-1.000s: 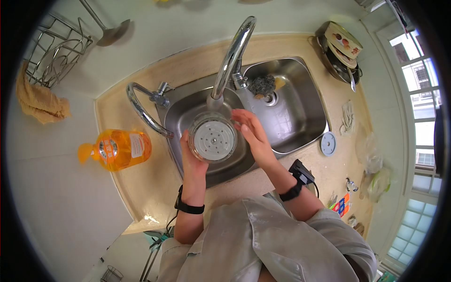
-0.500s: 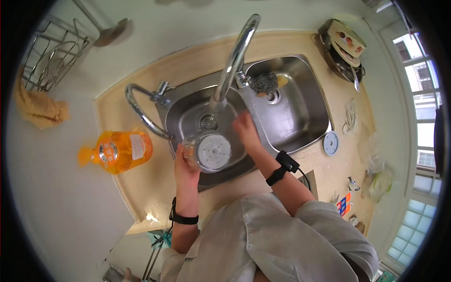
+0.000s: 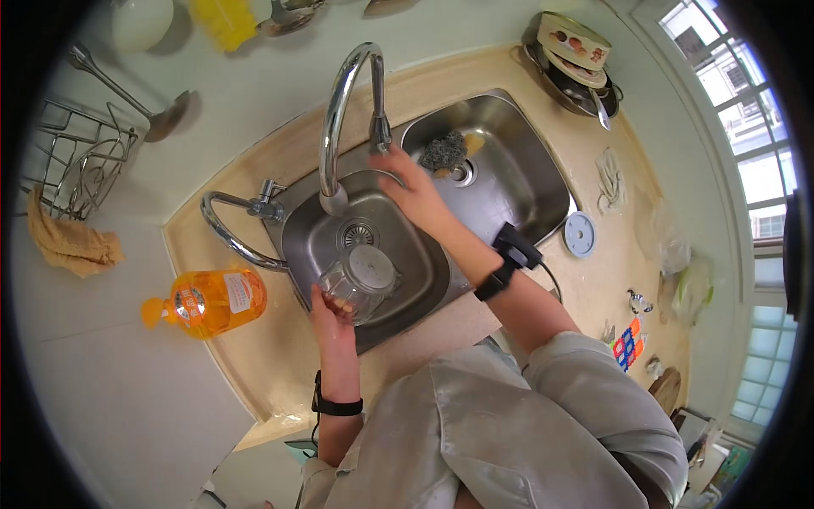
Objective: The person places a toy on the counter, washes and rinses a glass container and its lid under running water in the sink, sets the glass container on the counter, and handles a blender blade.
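A clear container [image 3: 360, 284] with a pale, perforated round piece facing up is held over the left sink basin [image 3: 420, 271]. My left hand [image 3: 333, 318] is wrapped round its lower left side. Farther up, my right hand [image 3: 405, 182] reaches to the base of the tall chrome faucet [image 3: 339, 110], near its handle; its fingers are partly blurred, and whether they touch the handle I cannot tell. The spout end hangs above the left basin, and no water stream shows. A drain [image 3: 358, 234] is visible behind the container.
The right basin [image 3: 517, 170] holds a grey scouring pad [image 3: 443, 151]. A smaller curved faucet [image 3: 225, 225] and an orange soap bottle [image 3: 216, 301] are at the left. At the right lie a round blue-grey disc [image 3: 580, 234] and a pan [image 3: 568, 89].
My right hand has moved from beside the container up to the faucet base. My left hand has lowered and tilted the container. The view has shifted, showing more of the wall.
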A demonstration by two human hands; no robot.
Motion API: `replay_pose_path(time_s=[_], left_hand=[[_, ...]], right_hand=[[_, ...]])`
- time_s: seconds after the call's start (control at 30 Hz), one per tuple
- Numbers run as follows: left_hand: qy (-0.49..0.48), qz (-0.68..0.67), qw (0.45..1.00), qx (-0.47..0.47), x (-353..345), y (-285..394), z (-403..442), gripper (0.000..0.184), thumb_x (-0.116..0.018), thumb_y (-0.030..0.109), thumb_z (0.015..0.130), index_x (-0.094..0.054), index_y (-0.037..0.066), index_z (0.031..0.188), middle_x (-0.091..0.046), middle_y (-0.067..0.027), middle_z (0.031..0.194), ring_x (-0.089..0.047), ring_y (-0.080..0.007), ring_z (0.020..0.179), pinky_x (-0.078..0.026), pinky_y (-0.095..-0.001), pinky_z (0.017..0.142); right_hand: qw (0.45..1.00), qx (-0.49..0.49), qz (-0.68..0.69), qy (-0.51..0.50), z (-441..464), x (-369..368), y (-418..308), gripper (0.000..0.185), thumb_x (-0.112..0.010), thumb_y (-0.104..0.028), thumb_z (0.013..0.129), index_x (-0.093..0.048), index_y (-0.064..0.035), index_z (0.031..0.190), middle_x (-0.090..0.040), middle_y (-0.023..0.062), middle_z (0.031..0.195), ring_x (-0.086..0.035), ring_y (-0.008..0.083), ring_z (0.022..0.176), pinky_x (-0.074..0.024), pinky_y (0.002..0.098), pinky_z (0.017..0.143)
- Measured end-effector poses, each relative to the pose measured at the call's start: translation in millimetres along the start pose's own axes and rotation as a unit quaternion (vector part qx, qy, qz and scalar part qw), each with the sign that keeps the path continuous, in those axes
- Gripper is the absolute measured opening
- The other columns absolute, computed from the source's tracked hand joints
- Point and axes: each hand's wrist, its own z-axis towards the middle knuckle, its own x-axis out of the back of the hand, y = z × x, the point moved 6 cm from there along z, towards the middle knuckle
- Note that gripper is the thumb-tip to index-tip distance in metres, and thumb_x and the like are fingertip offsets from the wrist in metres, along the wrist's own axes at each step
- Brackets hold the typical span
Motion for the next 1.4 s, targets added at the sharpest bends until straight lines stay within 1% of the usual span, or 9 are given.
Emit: replay_pose_path(time_s=[0.03, 0.1, 0.3, 0.5, 0.93, 1.03, 1.1, 1.23, 1.4], left_hand=[[-0.002, 0.003, 1.000, 0.000, -2, 2, -2, 0.031, -0.053, 0.032, 0.091, -0.044, 0.014, 0.067, -0.044, 0.0013, 0.054, -0.043, -0.0109, 0.047, -0.038, -0.0268, 0.045], [0.002, 0.013, 1.000, -0.018, -10, 6, -8, 0.032, -0.052, 0.031, 0.091, -0.044, 0.013, 0.067, -0.044, 0.0008, 0.053, -0.043, -0.0122, 0.046, -0.037, -0.0264, 0.042], [-0.036, 0.076, 0.995, -0.062, -31, 18, -25, 0.031, -0.054, 0.032, 0.091, -0.043, 0.013, 0.068, -0.042, 0.0008, 0.053, -0.043, -0.0106, 0.045, -0.036, -0.0256, 0.041], [-0.058, 0.120, 0.987, -0.088, -38, 22, -32, 0.031, -0.056, 0.031, 0.090, -0.043, 0.013, 0.068, -0.044, 0.0023, 0.058, -0.043, -0.0094, 0.046, -0.034, -0.0241, 0.042], [-0.086, 0.143, 0.983, -0.073, -40, 25, -27, 0.031, -0.058, 0.031, 0.088, -0.043, 0.014, 0.067, -0.044, 0.0041, 0.058, -0.041, -0.0071, 0.046, -0.030, -0.0215, 0.042], [-0.121, 0.151, 0.980, -0.047, -40, 23, -23, 0.025, -0.057, 0.029, 0.089, -0.048, 0.014, 0.071, -0.049, 0.0032, 0.062, -0.046, -0.0081, 0.051, -0.039, -0.0243, 0.046], [-0.106, 0.147, 0.983, -0.023, -43, 18, -26, 0.019, -0.056, 0.028, 0.090, -0.054, 0.012, 0.080, -0.054, 0.0025, 0.069, -0.052, -0.0095, 0.059, -0.049, -0.0305, 0.057], [-0.115, 0.147, 0.982, -0.005, -47, 17, -31, 0.017, -0.055, 0.027, 0.090, -0.056, 0.010, 0.087, -0.058, 0.0023, 0.074, -0.055, -0.0105, 0.064, -0.052, -0.0363, 0.067], [-0.120, 0.159, 0.980, 0.011, -29, 12, -11, 0.020, -0.055, 0.028, 0.090, -0.053, 0.012, 0.078, -0.054, 0.0032, 0.070, -0.053, -0.0097, 0.063, -0.048, -0.0296, 0.061]], right_hand=[[0.998, 0.010, -0.058, -0.038, -17, 1, -9, 0.022, -0.055, -0.006, 0.082, -0.060, -0.0036, 0.104, -0.062, 0.0126, 0.104, -0.054, 0.0221, 0.107, -0.0413, 0.0296, 0.088], [0.986, -0.084, -0.024, -0.140, -52, -8, 4, 0.020, -0.053, 0.000, 0.082, -0.059, -0.0005, 0.100, -0.061, 0.0050, 0.090, -0.057, 0.0132, 0.087, -0.0445, 0.0272, 0.079], [0.975, -0.183, -0.010, -0.128, -97, -11, 11, 0.017, -0.059, -0.003, 0.077, -0.059, -0.0014, 0.094, -0.059, 0.0025, 0.080, -0.052, 0.0096, 0.073, -0.0413, 0.0240, 0.064], [0.987, -0.146, -0.002, -0.067, -105, -5, 11, 0.014, -0.065, -0.003, 0.071, -0.056, 0.0004, 0.081, -0.058, 0.0057, 0.072, -0.054, 0.0124, 0.065, -0.0442, 0.0274, 0.059], [0.997, -0.051, 0.043, -0.034, -116, 5, -31, 0.017, -0.062, -0.001, 0.074, -0.056, -0.0050, 0.090, -0.055, 0.0020, 0.084, -0.051, 0.0132, 0.083, -0.0406, 0.0262, 0.071], [0.991, -0.060, -0.063, -0.105, -112, 1, -38, 0.025, -0.060, -0.001, 0.074, -0.055, -0.0065, 0.099, -0.054, 0.0028, 0.093, -0.050, 0.0150, 0.090, -0.0408, 0.0292, 0.076], [0.984, 0.049, -0.085, -0.149, -110, -4, -44, 0.031, -0.061, -0.002, 0.074, -0.055, -0.0077, 0.104, -0.054, 0.0030, 0.096, -0.050, 0.0171, 0.090, -0.0408, 0.0310, 0.079], [0.981, -0.008, -0.001, -0.194, -114, -6, -52, 0.036, -0.062, -0.004, 0.072, -0.054, -0.0091, 0.107, -0.052, 0.0052, 0.101, -0.049, 0.0212, 0.094, -0.0401, 0.0325, 0.081], [0.957, 0.074, -0.214, -0.179, -126, -13, -66, 0.055, -0.073, -0.011, 0.069, -0.044, -0.0120, 0.116, -0.046, 0.0105, 0.105, -0.046, 0.0289, 0.099, -0.0413, 0.0357, 0.082]])
